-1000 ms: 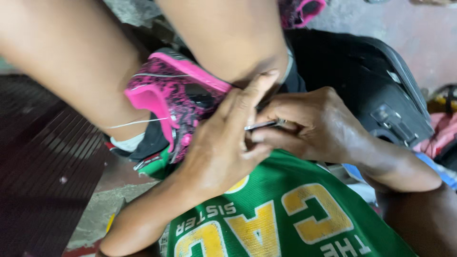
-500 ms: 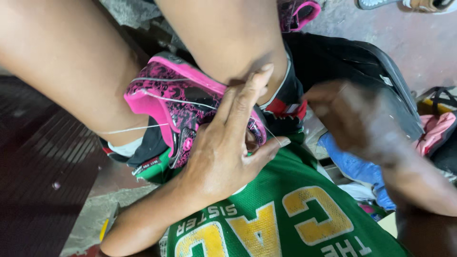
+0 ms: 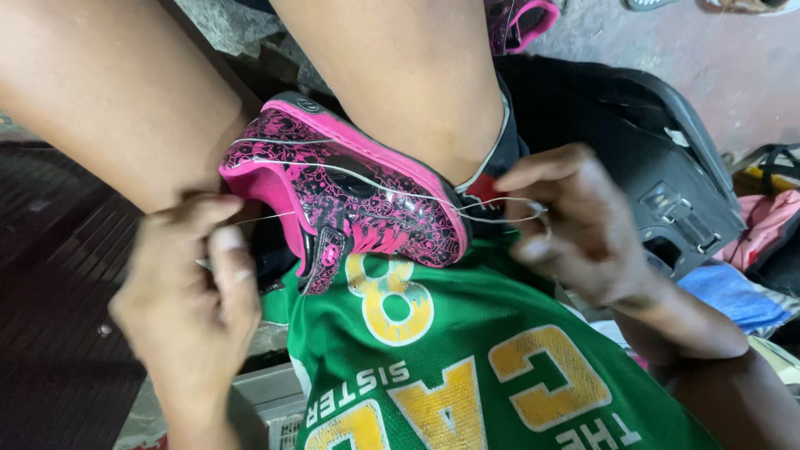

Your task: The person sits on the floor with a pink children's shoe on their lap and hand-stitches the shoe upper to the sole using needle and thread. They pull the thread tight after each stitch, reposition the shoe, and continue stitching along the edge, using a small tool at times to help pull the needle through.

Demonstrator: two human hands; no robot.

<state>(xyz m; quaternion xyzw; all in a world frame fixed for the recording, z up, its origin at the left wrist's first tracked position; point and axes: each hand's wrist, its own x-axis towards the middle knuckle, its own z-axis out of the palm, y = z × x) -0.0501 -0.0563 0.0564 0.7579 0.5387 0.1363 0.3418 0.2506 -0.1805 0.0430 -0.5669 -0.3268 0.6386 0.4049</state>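
A pink and black patterned shoe [image 3: 350, 187] is clamped between my knees, its sole side up. A thin white thread [image 3: 392, 193] runs taut across the shoe from one hand to the other. My left hand [image 3: 196, 292] sits at the shoe's left end, fingers pinched on the thread there. My right hand [image 3: 575, 225] is at the shoe's right end, with the thread wound around its fingers. My green shirt [image 3: 467, 367] with yellow print lies just below the shoe.
A black hard case [image 3: 658, 167] with metal latches lies to the right. Beyond it are pink and blue cloths [image 3: 750, 258]. A second pink shoe [image 3: 521, 21] lies on the floor at the top. Dark ribbed flooring [image 3: 58, 275] is on the left.
My left hand left the top of the shoe and moved down-left, drawing the thread. My right hand came back to the shoe's right end. The shoe now shows uncovered.
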